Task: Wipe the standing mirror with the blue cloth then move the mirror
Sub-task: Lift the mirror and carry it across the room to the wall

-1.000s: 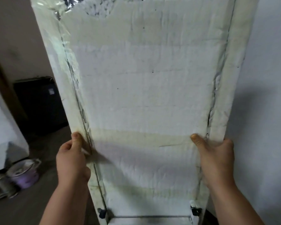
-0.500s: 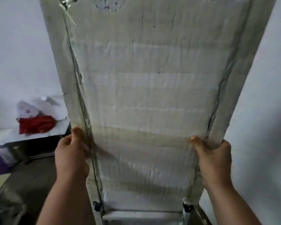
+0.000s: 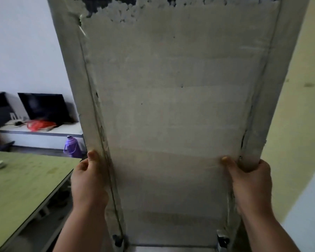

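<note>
Pale-walled room. Standing mirror (image 3: 171, 115) roughly upright at centre, foam-backed rear facing camera. Left hand (image 3: 88, 180) grips its left edge and right hand (image 3: 251, 182) its right edge, both low down. Thumbs on rear face, fingers (image 3: 81, 167) wrapped round frame, tips hidden. Green desk (image 3: 22, 182) lower left, right edge near mirror. Purple flask (image 3: 72, 148) on floor beyond. Dark screen (image 3: 44, 106) on low white shelf (image 3: 44, 134).

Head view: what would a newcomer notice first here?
The tall standing mirror, seen from its pale foam-covered back, fills the middle of the view. The left hand and right hand grip its side edges low down. At left, a purple flask stands on the floor beyond a yellow-green table.
</note>
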Tool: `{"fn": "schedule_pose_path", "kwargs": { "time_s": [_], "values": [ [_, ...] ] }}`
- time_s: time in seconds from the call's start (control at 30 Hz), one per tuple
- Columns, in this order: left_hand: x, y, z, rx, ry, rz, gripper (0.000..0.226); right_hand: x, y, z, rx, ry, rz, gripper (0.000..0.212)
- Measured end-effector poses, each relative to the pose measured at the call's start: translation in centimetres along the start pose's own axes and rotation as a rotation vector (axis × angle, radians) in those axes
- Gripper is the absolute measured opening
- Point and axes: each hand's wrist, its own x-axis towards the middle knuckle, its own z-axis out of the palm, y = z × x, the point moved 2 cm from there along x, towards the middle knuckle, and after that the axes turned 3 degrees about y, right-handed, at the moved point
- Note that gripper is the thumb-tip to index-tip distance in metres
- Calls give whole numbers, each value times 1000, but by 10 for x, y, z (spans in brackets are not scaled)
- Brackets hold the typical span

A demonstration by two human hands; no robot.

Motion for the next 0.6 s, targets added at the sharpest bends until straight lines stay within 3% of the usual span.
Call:
{"fn": "schedule_pose_path", "kwargs": {
  "time_s": [0.1,0.27,0.33,0.4,0.53,0.6],
  "values": [
    [-12,3,-17,11,60,-10,54,-2,4,3,23,-83,36,68],
    [-59,11,-51,67,184,26,84,-2,13,2,116,-312,79,49],
    [-78,13,-66,87,233,52,94,-6,17,0,142,-399,91,51],
    [-99,15,-84,137,306,101,92,-14,16,-4,141,-470,90,59],
    [-127,21,-113,225,378,139,79,-26,8,-10,156,-560,98,52],
    [-141,21,-128,221,413,129,75,-38,7,-16,162,-597,111,63]
  ]
}}
